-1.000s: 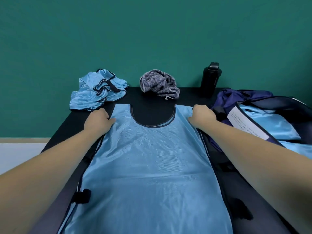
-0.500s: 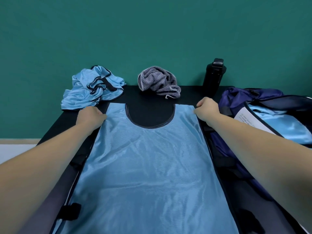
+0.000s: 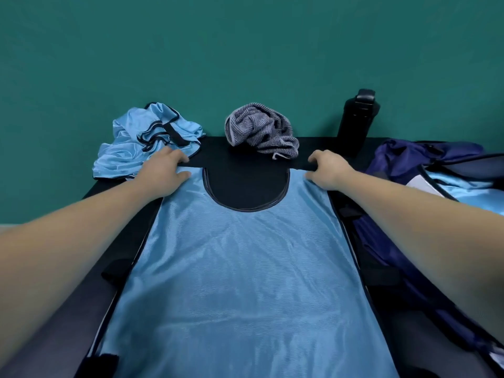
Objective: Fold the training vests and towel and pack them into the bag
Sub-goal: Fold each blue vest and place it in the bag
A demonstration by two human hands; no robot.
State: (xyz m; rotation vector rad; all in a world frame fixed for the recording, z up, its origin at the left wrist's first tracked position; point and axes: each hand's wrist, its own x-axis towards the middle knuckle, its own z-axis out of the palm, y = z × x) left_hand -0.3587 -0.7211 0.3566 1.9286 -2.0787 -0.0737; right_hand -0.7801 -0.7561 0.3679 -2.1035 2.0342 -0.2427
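Smoothly spread glossy vest [image 3: 245, 282]; left hand [image 3: 163, 173], right hand [image 3: 330, 170] hold shoulders.

Dim, even light; wide-angle edge warping

The shiny light-blue mesh vest [image 3: 245, 282] runs off the bottom edge, so its hem is out of view. Its shoulder corners are covered by the left hand [image 3: 163, 173] and right hand [image 3: 330, 171] gripping them. The dark navy fabric bag [image 3: 403, 156] is cut by the right edge. The white card [image 3: 417, 183] in it is half hidden, its face too small to read. Both forearms leave the frame.
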